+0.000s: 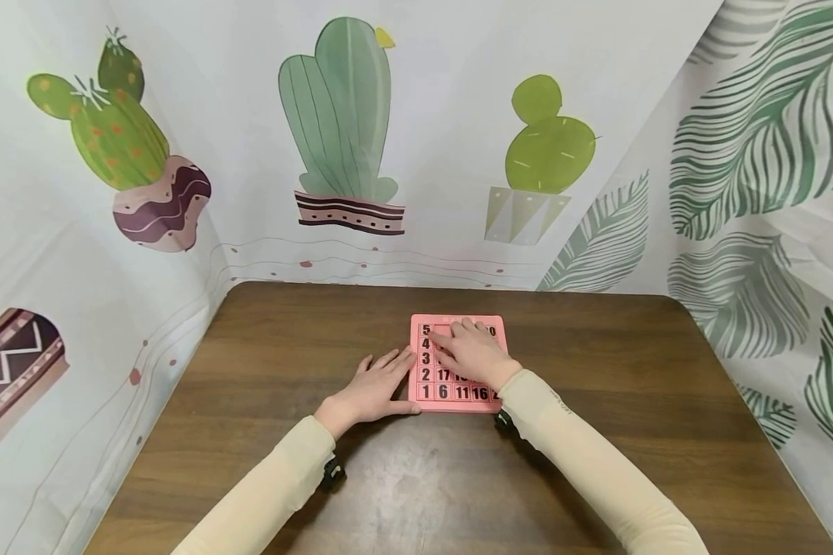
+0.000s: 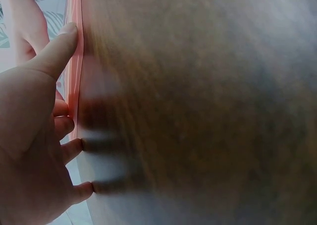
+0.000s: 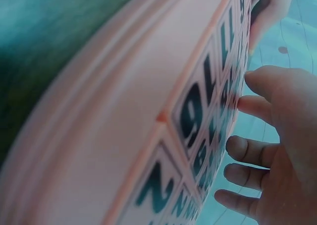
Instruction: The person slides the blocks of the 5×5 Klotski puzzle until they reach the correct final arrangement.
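Beneath right hand (image 1: pixel 473 354), beside left hand (image 1: pixel 371 391), pink number puzzle (image 1: pixel 451 384)

There are two hands (image 1: pixel 371 391) (image 1: pixel 475 354), two sleeves (image 1: pixel 267 482) (image 1: pixel 586 455), one number board (image 1: pixel 444 384) and one table (image 1: pixel 416 470).

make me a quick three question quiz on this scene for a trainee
1. Which grip is over the pink number board, left or right?
2. True or false: the board stands upright on its edge.
3. Fill in: in the head view, the tile at the board's near-left corner reads ___.

Key:
1. The right grip; the left grip is at its left side.
2. False; it lies flat on the brown table.
3. 1
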Demonstrator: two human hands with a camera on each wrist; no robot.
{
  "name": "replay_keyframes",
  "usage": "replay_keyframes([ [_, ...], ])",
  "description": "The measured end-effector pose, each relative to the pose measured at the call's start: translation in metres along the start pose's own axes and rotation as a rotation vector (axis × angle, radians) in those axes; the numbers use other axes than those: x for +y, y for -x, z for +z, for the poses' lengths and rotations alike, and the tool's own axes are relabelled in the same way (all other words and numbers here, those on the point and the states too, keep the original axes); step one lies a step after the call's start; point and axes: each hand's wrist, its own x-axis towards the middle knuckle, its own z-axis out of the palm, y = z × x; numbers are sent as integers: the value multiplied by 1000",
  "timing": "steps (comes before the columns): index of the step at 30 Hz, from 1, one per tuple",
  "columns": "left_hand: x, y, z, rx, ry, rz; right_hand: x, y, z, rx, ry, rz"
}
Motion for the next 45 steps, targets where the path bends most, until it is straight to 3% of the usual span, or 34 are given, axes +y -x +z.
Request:
replay_keyframes([
  [25,-6,-4,7,15,-8,4,19,22,-2,74,-9,20],
  [36,-3,-2,5,3,10,-14,-2,23,-2,1,11,-43],
  [45,-3,-2,5,2,-11,-5,-5,17,0,-40,18,-38],
])
